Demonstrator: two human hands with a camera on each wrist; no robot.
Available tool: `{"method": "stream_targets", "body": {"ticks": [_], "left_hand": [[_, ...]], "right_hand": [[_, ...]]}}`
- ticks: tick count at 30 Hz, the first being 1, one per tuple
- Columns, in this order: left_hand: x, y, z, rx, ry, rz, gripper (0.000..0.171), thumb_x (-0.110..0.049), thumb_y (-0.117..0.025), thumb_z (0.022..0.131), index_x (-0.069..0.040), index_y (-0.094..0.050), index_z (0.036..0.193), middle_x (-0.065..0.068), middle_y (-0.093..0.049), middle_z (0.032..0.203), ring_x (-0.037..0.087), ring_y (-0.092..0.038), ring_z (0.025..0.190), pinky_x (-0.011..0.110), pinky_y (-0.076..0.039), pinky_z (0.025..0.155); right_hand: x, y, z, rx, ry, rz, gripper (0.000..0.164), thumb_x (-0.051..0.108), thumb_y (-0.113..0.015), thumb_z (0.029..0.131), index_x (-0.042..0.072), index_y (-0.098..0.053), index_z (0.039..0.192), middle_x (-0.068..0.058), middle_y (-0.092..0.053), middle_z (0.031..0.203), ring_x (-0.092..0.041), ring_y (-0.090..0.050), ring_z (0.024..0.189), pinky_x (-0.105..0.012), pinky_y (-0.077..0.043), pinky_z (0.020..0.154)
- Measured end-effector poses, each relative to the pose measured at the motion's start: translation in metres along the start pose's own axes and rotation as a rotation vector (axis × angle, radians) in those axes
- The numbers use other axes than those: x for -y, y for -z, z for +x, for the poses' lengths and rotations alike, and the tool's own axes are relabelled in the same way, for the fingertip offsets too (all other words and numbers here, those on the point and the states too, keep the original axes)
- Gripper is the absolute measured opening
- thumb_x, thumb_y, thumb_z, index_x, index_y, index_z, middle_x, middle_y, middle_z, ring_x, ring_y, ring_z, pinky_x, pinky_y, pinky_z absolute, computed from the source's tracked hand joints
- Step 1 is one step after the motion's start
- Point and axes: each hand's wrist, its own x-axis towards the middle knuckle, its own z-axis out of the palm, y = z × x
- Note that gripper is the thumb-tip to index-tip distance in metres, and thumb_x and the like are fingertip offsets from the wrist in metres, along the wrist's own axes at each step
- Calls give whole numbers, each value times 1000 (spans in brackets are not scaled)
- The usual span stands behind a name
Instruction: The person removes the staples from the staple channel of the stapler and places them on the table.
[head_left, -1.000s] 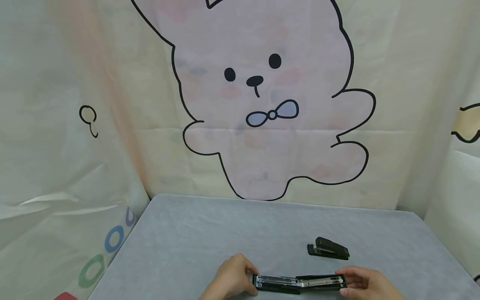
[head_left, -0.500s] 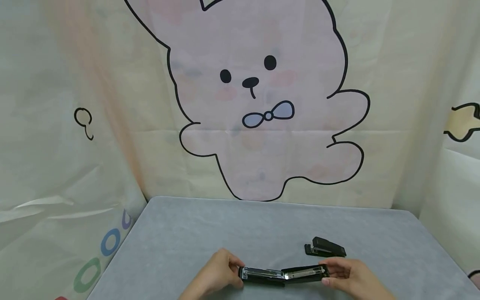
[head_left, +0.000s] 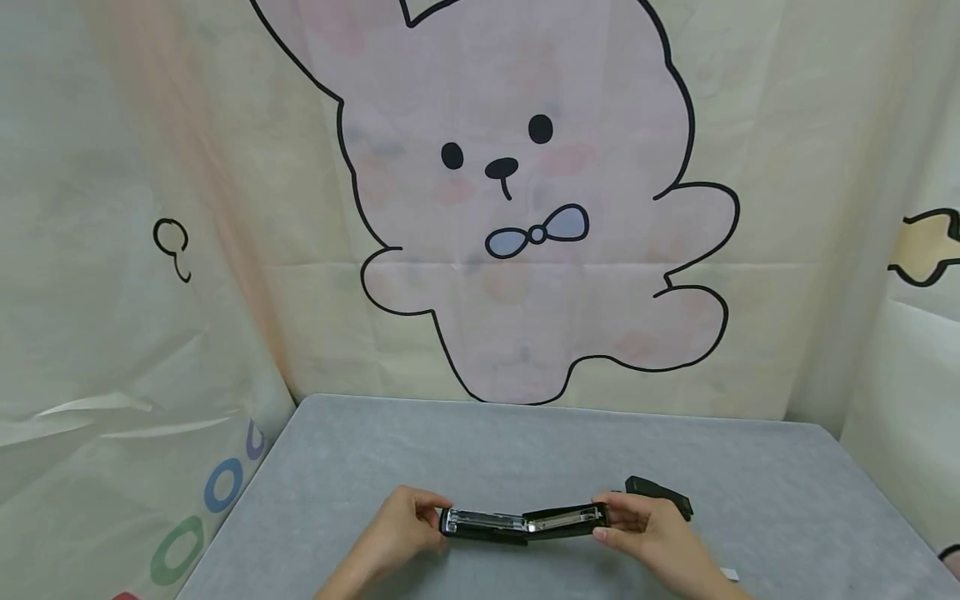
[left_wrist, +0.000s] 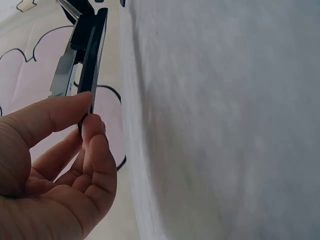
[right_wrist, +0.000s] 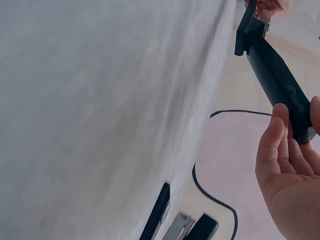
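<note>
A black stapler (head_left: 491, 525), opened out nearly flat with its metal inner channels facing up, is held above the table between both hands. My left hand (head_left: 405, 527) pinches its left end; in the left wrist view the thumb and fingertips (left_wrist: 95, 125) close on the tip of the dark base. At the other end my right hand (head_left: 647, 533) grips the tip of the opened top arm (right_wrist: 277, 80), thumb on one side and fingers on the other. A second black stapler (head_left: 660, 493) stands on the table behind the right hand, which partly hides it.
A grey cloth covers the table (head_left: 375, 450). Beside the right wrist lies a small white piece (head_left: 729, 574). Behind the table hangs a pale curtain (head_left: 765, 350) printed with a cartoon bear, and more curtain (head_left: 90, 333) closes in the left side.
Both hands have carried the opened stapler leftward and up, away from the table's near edge. The second stapler has become partly covered by the right hand.
</note>
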Motion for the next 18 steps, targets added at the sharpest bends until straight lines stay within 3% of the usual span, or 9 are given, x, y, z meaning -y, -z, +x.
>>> {"method": "stream_targets", "body": {"ticks": [9,18], "left_hand": [[12,27,-6,-63,54,-9,51,16,-85,68,15,-71,118,3,-61,72,16,-54,65,30,-51,61],[16,56,-7,-135,71,53,52,14,-84,69,14,-70,119,3,-60,73,17,-54,67,29,-48,59]], "right_hand": [[6,-27,20,25,6,62,54,17,-85,89,-12,-66,130,-16,-77,107,-24,-74,93,-33,-60,74],[21,-60,43,-23,3,113,51,11,-86,87,-13,-67,128,-14,-77,104,-23,-75,91,-33,-60,74]]}}
